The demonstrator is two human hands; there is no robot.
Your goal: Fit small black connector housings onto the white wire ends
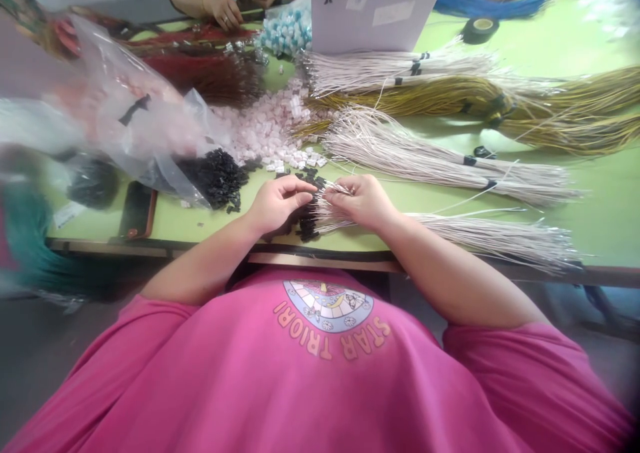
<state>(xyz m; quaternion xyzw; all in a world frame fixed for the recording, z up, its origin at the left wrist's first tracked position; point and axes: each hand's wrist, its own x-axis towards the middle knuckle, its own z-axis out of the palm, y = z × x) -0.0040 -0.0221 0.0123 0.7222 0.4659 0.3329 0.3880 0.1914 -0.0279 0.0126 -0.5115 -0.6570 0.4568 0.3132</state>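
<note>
pink shirt [320, 373] fills the lower frame. at centre, on the bench [613, 199] edge, the white wire bundle [490, 238] trails right: light, limp strands, likely best gripped near the tips. left hand [277, 204] fingers curl closed on black connectors [307, 226]; right hand [364, 201] fingers pinch wire ends, wrists low.

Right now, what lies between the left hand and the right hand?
Head view: between left hand and right hand, a cluster of black connectors at the ends of the white wires.
</note>
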